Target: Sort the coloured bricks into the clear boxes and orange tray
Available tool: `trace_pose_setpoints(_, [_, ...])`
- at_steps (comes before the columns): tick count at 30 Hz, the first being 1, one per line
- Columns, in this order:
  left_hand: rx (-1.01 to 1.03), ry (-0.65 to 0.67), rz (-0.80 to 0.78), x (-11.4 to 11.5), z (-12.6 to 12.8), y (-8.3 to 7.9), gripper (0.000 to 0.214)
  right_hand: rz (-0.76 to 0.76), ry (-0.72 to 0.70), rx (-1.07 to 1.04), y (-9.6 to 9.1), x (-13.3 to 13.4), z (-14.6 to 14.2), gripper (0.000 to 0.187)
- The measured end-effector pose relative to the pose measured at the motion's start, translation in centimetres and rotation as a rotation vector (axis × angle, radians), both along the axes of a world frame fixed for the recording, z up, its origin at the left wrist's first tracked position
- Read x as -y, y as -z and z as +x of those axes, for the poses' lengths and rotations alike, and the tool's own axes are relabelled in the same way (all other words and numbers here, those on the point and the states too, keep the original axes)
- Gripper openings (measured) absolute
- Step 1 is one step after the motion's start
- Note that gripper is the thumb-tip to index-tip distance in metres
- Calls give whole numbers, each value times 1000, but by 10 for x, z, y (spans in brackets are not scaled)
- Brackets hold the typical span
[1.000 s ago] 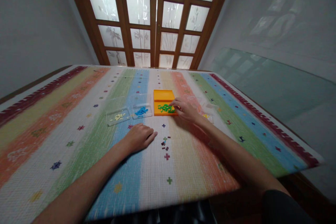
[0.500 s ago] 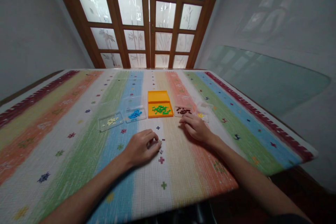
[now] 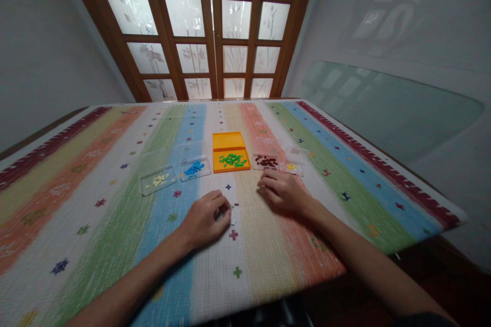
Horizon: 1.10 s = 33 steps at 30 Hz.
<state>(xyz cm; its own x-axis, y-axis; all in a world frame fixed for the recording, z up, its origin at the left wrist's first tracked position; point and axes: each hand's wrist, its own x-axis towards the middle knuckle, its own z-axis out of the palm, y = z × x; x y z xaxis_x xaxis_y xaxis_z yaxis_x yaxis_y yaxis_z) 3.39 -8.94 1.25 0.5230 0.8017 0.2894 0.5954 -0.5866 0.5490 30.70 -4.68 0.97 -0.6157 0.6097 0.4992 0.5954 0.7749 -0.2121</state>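
My left hand [image 3: 206, 218] rests on the striped cloth with its fingers curled and thumb close to the forefinger; whatever lies between them is hidden. Beside its fingertips lie a tiny dark brown piece [image 3: 236, 204] and a small greyish piece [image 3: 233, 222]. My right hand [image 3: 283, 190] is on the cloth just in front of a clear box [image 3: 254, 164] of small brown pieces [image 3: 266, 161]. Its fingers are bent together and point left, and I cannot make out anything in them. Between and beyond the hands, an open orange box [image 3: 229, 140] contains green pieces [image 3: 233, 160].
On the left stand a clear box [image 3: 143, 189] with cream pieces [image 3: 159, 180] and another clear box [image 3: 183, 176] with blue pieces [image 3: 194, 168]. A small clear box [image 3: 300, 169] with yellow pieces [image 3: 291, 166] is right of the brown ones.
My right hand has drawn back slightly from the box of brown pieces toward me. The left hand stays almost in place. The whole view has shifted slightly.
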Motion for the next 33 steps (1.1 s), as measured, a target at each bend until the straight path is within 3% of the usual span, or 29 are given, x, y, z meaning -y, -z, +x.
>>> trace_pose_setpoints(4, [67, -34, 5, -7, -7, -8, 14, -6, -6, -1, -1, 2, -3, 18])
trace_pose_setpoints(8, [72, -184, 209, -28, -33, -15, 18, 11, -11, 13, 1, 3, -5, 20])
trace_pose_setpoints(11, [42, -295, 366, -48, -56, -11, 19, 25, -21, 32, 1, 3, -6, 21])
trace_pose_setpoints(15, [-17, -350, 458, -64, -72, -1, 21, 51, -44, 39, 0, 4, -7, 22])
trace_pose_setpoints(25, [-55, -361, 513, -72, -80, 9, 23, 52, -38, 80, 0, 4, -6, 27])
trace_pose_setpoints(33, [48, -358, 615, -57, -65, -1, 20, -116, -36, 60, -6, 11, -15, 24])
